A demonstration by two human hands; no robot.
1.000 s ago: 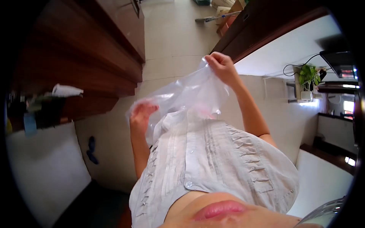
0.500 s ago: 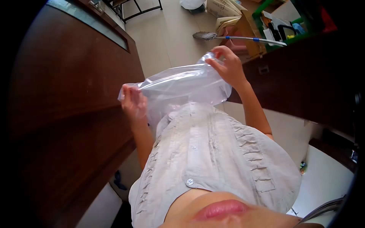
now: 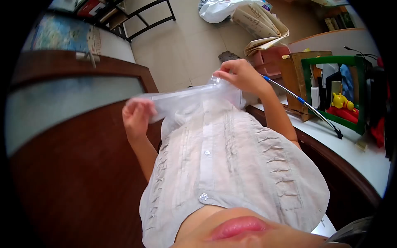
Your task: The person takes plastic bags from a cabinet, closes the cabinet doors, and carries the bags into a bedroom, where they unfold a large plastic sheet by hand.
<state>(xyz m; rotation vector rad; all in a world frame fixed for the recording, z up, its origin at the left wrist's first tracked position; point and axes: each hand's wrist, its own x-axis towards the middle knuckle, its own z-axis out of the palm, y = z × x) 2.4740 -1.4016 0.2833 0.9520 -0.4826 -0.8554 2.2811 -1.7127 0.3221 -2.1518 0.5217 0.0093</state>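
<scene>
A clear plastic bag (image 3: 188, 97) is stretched across in front of my shirt, held at its two ends. My left hand (image 3: 138, 118) is closed on its left end, the fingers slightly smeared by motion. At the upper right end, my right hand (image 3: 242, 76) pinches the plastic between thumb and fingers. The bag's lower part lies against the front of the shirt (image 3: 206, 157), and the plastic is see-through, so I cannot tell whether anything is inside.
A brown door (image 3: 74, 173) with a glass panel stands on the left. At right a white desktop (image 3: 351, 153) carries a green-framed box (image 3: 335, 60) and a duster's metal pole (image 3: 295, 97). Paper bags (image 3: 258, 25), a pink bin (image 3: 271, 60) and a white plastic bag (image 3: 219, 10) are beyond.
The view has shifted, showing more of the room ahead and the desk. The clear plastic bag is now narrower and lower against the shirt, with both hands still holding its ends.
</scene>
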